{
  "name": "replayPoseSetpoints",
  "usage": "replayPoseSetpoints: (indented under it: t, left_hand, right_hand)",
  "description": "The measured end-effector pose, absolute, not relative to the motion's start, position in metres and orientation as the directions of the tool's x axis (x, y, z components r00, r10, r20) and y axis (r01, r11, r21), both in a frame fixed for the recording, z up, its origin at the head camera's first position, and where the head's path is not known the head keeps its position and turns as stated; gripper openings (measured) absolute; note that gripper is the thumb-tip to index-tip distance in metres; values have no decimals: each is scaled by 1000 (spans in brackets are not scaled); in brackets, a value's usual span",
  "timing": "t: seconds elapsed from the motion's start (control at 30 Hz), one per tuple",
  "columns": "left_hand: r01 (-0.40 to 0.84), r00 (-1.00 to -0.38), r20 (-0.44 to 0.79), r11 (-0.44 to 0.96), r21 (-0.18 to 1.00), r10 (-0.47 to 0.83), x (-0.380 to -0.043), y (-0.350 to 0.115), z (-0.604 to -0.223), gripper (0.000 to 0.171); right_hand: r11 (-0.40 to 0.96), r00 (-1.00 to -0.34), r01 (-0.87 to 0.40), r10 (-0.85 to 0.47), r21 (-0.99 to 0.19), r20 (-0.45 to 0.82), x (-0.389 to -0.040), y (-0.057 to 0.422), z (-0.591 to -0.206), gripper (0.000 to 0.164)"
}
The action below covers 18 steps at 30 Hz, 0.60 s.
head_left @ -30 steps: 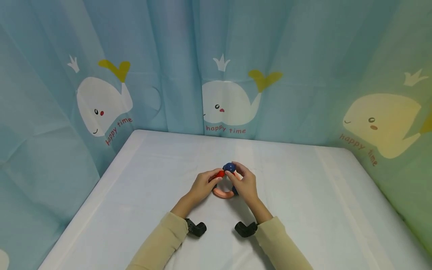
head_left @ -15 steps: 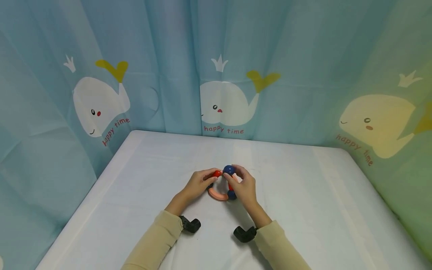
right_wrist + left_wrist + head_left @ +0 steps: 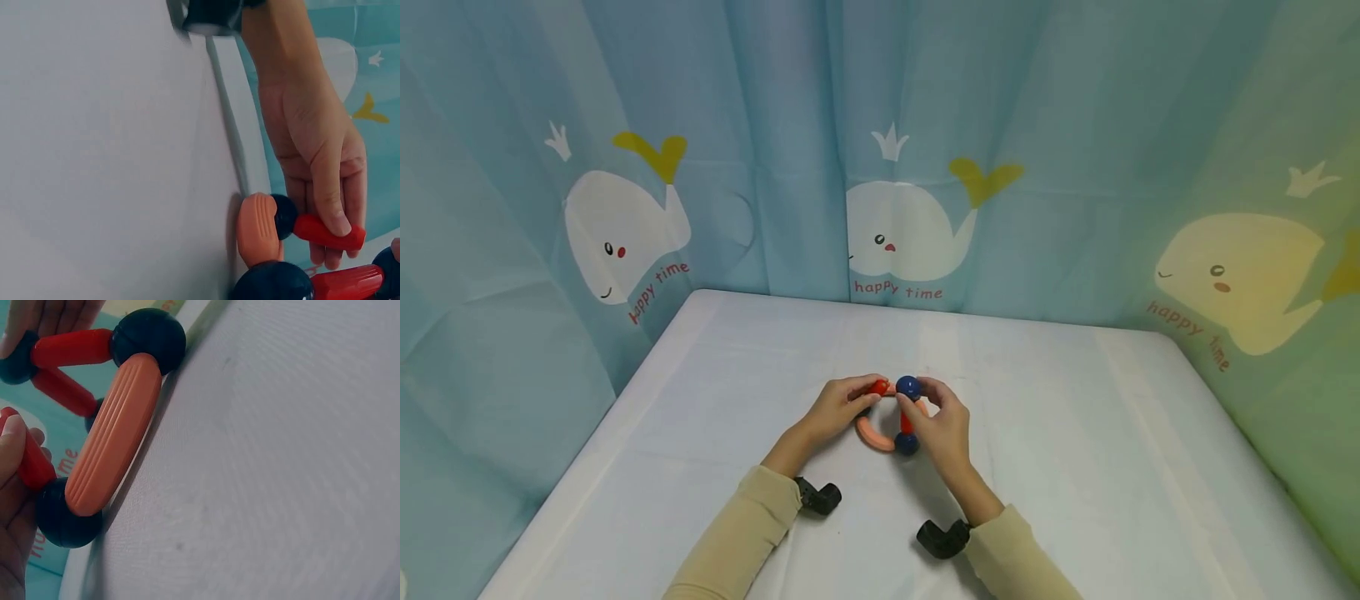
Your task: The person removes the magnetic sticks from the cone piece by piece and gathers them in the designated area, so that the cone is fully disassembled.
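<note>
In the head view my left hand (image 3: 831, 410) pinches a red rod (image 3: 878, 387) between thumb and fingers. That rod stands on a dark blue ball (image 3: 67, 512) at the left of a ring of orange curved rods (image 3: 874, 437) and blue balls. My right hand (image 3: 946, 423) pinches a raised blue ball (image 3: 908, 386), where two red rods (image 3: 74, 348) meet in the left wrist view. One of them runs down to a near blue ball (image 3: 907, 443) on the ring. The red rod in my left hand shows a free end in the right wrist view. My fingers partly hide the ring.
The ring rests on a white-covered table (image 3: 1045, 467). A light blue curtain (image 3: 790, 150) with whale prints hangs behind and beside it. Black wrist-worn devices (image 3: 943, 539) stick out below both hands.
The ring has turned and slid slightly left and nearer, bringing the near blue ball into fuller view. My left hand has shifted left; the raised ball has come slightly nearer with my right hand.
</note>
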<state>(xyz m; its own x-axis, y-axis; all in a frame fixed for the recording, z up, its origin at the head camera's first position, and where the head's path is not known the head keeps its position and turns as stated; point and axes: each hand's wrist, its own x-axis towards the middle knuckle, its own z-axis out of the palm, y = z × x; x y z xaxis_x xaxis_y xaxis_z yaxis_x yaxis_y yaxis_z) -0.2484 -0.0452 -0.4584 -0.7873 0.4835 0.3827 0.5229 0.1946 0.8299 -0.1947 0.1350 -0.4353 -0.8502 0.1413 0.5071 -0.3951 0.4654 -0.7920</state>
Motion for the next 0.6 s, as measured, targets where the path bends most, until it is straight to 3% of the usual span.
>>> replayPoseSetpoints:
  t: [0.37, 0.6]
  left_hand:
    - [489, -814, 342, 235, 840, 469, -252, -50, -470, 39]
    - [485, -838, 349, 278, 830, 420, -243, -54, -470, 48]
  right_hand:
    - [464, -853, -419, 92, -780, 513, -191, 135, -433, 39]
    - [404, -915, -385, -51, -830, 399, -201, 159, -424, 42]
